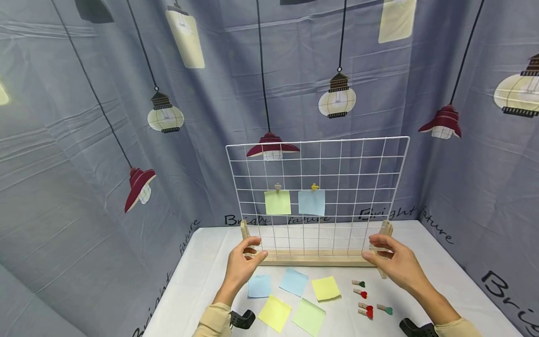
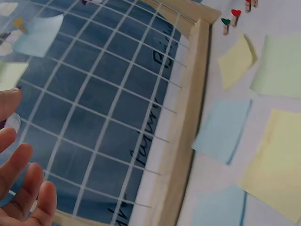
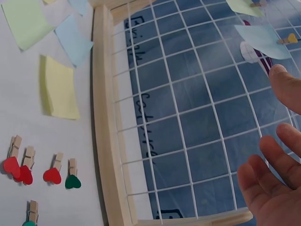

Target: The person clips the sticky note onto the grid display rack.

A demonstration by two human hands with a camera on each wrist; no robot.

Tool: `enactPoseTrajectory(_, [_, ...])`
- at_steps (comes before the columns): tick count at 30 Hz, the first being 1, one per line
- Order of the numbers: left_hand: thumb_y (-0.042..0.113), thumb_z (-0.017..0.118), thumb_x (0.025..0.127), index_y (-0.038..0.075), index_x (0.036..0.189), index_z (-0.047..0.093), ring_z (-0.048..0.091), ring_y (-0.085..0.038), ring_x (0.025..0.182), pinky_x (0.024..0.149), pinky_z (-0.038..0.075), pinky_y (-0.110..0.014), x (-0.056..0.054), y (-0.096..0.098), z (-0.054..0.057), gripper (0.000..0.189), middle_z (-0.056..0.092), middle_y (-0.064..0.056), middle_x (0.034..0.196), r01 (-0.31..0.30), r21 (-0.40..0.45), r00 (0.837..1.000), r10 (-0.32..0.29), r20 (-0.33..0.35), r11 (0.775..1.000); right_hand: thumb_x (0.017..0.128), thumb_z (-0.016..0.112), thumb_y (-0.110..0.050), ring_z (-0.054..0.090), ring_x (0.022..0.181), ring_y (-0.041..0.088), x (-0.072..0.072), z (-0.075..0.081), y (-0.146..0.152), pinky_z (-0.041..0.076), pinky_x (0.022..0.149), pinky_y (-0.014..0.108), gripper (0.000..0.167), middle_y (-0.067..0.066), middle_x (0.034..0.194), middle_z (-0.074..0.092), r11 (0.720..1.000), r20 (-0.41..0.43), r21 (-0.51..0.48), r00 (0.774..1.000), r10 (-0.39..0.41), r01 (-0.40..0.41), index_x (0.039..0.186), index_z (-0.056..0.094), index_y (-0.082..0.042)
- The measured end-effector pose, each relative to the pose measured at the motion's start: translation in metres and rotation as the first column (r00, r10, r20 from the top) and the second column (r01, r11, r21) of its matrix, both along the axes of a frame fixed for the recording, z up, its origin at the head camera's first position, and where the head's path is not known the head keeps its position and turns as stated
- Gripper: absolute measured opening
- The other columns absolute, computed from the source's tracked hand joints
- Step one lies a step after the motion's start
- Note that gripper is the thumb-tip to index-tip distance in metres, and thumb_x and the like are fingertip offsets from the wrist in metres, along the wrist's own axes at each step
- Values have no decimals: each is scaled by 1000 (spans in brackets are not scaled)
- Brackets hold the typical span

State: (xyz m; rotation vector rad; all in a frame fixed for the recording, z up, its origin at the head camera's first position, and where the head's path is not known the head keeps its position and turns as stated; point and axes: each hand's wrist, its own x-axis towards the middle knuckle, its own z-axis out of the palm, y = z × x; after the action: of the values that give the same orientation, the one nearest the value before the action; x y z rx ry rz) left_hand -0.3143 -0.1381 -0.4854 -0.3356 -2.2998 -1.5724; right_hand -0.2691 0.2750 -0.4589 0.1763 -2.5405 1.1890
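Your hands: left hand and right hand hold nothing, fingers loosely curved, thumbs well apart from them, each before a lower corner of the grid; whether either touches it, you cannot tell here.
White worktop: carries everything you work with.
Wire grid: upright toward the worktop's rear edge, in front of you.
Wooden base: runs along the grid's bottom edge.
Hung notes: green note and blue note, side by side left of the grid's centre; judging by these, you have two done.
Loose notes: five before the base; likely your remainder.
Hung clips: pale clip and yellow clip, at those notes' top edges.
Loose clips: five, red and green hearts, toward the worktop's right edge; seemingly one per loose note.
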Motion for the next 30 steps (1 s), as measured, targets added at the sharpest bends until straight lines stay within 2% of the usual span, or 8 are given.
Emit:
enactPoseTrajectory(5, [22,86,84,21,115,73,62,-13,87,75,52,-25,-5,-11,-21,34,73,-2,111,-55,-12,998,55,16,998,91,79,-39,67,110,24,0,-2,1,51,85,12,57,18,129,67,1000,-15,20,1000,-23,23,134,60,-6])
enactPoseTrajectory(11, [24,87,82,20,114,75,61,-12,81,73,49,-24,-8,-20,-42,34,73,-2,105,-95,-47,995,97,24,994,91,79,-40,65,115,38,2,-3,2,46,83,6,60,20,130,66,1000,-10,4,1000,-23,23,135,59,-5])
enactPoseTrajectory(13, [23,88,81,19,113,75,60,-11,78,73,49,-24,-9,-22,-49,34,74,-2,102,-114,-62,993,116,22,992,91,79,-41,66,114,30,3,-4,2,46,83,5,59,19,129,67,1000,-16,11,999,-29,29,135,60,-5])
enactPoseTrajectory(15, [21,88,81,18,112,75,59,-11,77,72,48,-24,-10,-23,-55,34,74,-6,101,-133,-77,990,136,30,988,90,80,-39,65,108,8,3,-5,3,46,83,5,58,19,128,68,999,-32,12,999,-31,31,133,61,-5])
enactPoseTrajectory(19, [21,88,80,13,112,75,57,-10,74,71,47,-24,-13,-27,-68,36,75,-13,101,-169,-116,984,175,45,979,90,81,-38,50,100,-19,2,-7,4,46,83,4,57,18,127,68,999,-36,14,999,-34,34,133,62,-5])
enactPoseTrajectory(21, [20,88,79,12,112,76,57,-10,74,70,46,-23,-14,-27,-72,36,75,-14,101,-186,-124,979,194,56,975,90,80,-38,57,102,-11,2,-8,5,47,84,5,57,18,127,68,999,-37,17,999,-35,36,133,61,-5])
enactPoseTrajectory(26, [16,88,79,9,111,76,58,-13,75,70,46,-25,-17,-30,-81,35,75,-16,102,-213,-130,972,224,71,968,91,80,-37,64,115,37,3,-10,5,48,83,6,58,19,127,68,999,-37,29,998,-44,46,134,61,-4])
enactPoseTrajectory(30, [15,87,80,7,111,75,58,-14,76,71,46,-26,-19,-31,-87,34,76,-15,102,-226,-156,966,243,94,961,90,80,-37,62,115,38,3,-12,4,45,83,4,59,19,127,67,998,-31,27,998,-49,50,134,60,-4])
